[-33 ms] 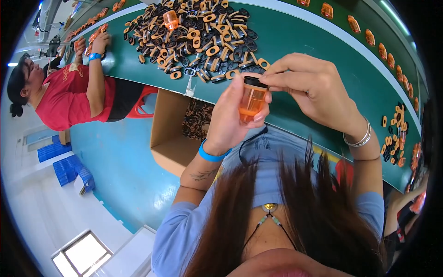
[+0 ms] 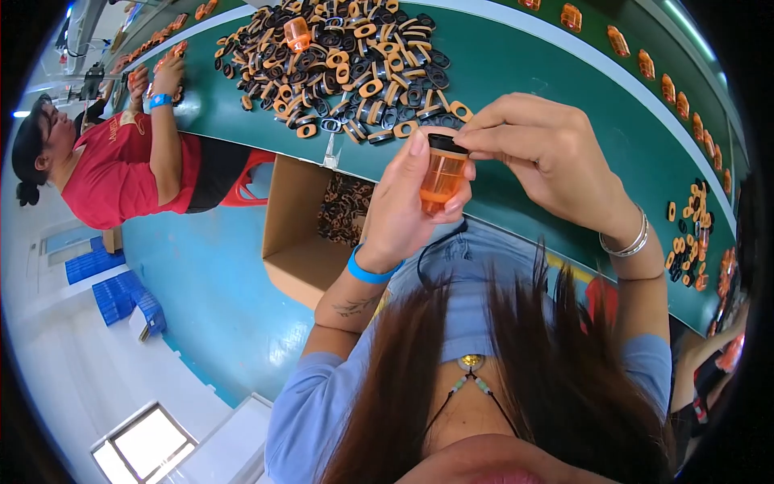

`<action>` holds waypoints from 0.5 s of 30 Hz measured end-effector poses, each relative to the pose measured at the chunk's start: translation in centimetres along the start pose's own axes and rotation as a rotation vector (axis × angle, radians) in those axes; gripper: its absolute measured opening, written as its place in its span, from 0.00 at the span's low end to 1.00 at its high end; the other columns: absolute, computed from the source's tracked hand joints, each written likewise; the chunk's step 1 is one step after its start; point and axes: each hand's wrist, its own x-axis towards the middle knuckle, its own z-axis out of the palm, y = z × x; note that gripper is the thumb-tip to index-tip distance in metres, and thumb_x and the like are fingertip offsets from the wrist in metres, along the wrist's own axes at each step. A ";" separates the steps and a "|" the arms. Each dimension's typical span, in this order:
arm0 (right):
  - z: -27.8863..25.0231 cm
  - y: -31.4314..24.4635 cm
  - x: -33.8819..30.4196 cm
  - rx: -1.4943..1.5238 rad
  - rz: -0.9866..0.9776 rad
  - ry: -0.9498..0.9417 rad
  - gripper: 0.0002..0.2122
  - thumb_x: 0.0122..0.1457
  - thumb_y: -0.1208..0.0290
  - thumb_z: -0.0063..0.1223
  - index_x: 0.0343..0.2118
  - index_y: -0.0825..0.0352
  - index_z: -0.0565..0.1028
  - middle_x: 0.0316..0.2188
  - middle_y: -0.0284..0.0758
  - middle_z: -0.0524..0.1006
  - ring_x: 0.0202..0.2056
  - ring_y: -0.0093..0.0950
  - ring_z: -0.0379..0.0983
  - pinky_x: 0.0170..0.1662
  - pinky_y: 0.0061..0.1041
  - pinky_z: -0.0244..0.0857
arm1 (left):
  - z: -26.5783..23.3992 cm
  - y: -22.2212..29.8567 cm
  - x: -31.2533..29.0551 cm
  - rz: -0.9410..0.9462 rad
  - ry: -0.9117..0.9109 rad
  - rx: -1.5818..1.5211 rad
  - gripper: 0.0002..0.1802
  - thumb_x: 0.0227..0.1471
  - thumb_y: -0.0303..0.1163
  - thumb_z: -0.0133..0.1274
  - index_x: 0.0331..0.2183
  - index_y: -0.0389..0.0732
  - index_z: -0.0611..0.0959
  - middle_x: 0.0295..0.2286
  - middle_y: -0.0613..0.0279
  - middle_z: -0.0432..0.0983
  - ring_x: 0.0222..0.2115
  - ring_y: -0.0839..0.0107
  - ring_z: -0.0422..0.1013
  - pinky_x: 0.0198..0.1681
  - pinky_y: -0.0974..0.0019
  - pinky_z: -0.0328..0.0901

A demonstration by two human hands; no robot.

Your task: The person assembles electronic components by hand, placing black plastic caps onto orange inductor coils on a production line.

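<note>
My left hand (image 2: 403,202) is wrapped round a transparent orange container (image 2: 443,179), holding it upright near the bench edge. A black cap (image 2: 446,143) sits on top of the container. My right hand (image 2: 536,145) reaches in from the right, with thumb and fingers pinched at the cap's right rim. Its fingertips partly hide that side. Just beyond my hands, a large heap of black and orange oval ring parts (image 2: 371,89) lies on the green bench (image 2: 516,73). Another clear orange container (image 2: 297,35) rests on the heap.
An open cardboard box (image 2: 294,266) with similar parts stands below the bench edge. A co-worker in a red shirt (image 2: 121,173) handles orange pieces at left. Orange containers (image 2: 617,40) line the far strip. A smaller parts pile (image 2: 689,242) lies at right.
The container and my left hand have shifted very slightly to the right. The co-worker's raised hand has moved a little to the left. My right hand keeps its pinch.
</note>
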 end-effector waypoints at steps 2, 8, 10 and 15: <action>0.0 -0.1 0.0 -0.041 -0.018 -0.011 0.13 0.41 0.89 0.55 0.32 0.70 0.79 0.30 0.37 0.78 0.31 0.33 0.76 0.31 0.25 0.71 | 0.4 -0.2 -0.1 0.030 0.009 0.044 0.23 0.64 0.49 0.30 0.44 0.39 0.68 0.30 0.59 0.68 0.19 0.79 0.60 0.17 0.79 0.51; 0.7 -1.0 -0.2 -0.201 -0.043 0.067 0.12 0.40 0.88 0.54 0.30 0.70 0.77 0.28 0.37 0.77 0.29 0.34 0.75 0.29 0.27 0.69 | 1.1 -0.7 0.2 0.152 0.037 0.178 0.19 0.65 0.45 0.31 0.41 0.39 0.66 0.30 0.57 0.68 0.18 0.80 0.59 0.17 0.79 0.51; 0.7 -1.1 -0.2 -0.269 -0.051 0.081 0.11 0.39 0.87 0.53 0.29 0.70 0.76 0.28 0.37 0.77 0.28 0.34 0.74 0.28 0.27 0.68 | 1.1 -0.7 0.4 0.170 0.039 0.169 0.18 0.65 0.44 0.30 0.41 0.39 0.66 0.30 0.57 0.68 0.18 0.81 0.59 0.17 0.79 0.51; -0.6 0.3 1.0 -0.036 0.000 0.014 0.07 0.50 0.81 0.51 0.33 0.71 0.77 0.29 0.37 0.77 0.30 0.31 0.74 0.32 0.26 0.68 | 0.3 -0.7 0.6 0.147 -0.060 0.113 0.19 0.65 0.45 0.29 0.41 0.39 0.65 0.29 0.56 0.69 0.18 0.80 0.59 0.17 0.79 0.52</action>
